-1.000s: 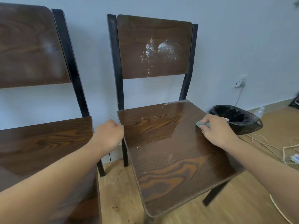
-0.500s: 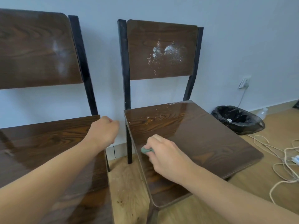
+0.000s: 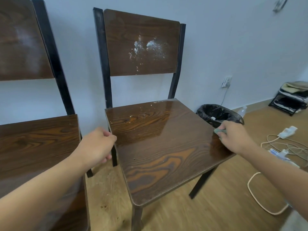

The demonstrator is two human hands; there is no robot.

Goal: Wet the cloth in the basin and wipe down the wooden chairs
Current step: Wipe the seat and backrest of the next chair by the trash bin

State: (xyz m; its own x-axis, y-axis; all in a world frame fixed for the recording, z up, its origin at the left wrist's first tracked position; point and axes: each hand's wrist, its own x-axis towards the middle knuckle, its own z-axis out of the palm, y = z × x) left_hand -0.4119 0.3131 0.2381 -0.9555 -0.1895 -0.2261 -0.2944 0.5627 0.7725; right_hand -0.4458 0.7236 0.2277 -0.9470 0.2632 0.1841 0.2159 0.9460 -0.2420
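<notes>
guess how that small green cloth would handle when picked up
Probably soft and floppy: the small green cloth bunches almost wholly inside the right hand. Likely light, and perhaps damp, as the glossy brown wooden seat shines wet.

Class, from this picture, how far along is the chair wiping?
Done: most of the seat gleams wet. In hand: the right hand holds the cloth at its right edge. Left: white splatter on the backrest, specks at the seat's rear, possibly the left chair.
</notes>
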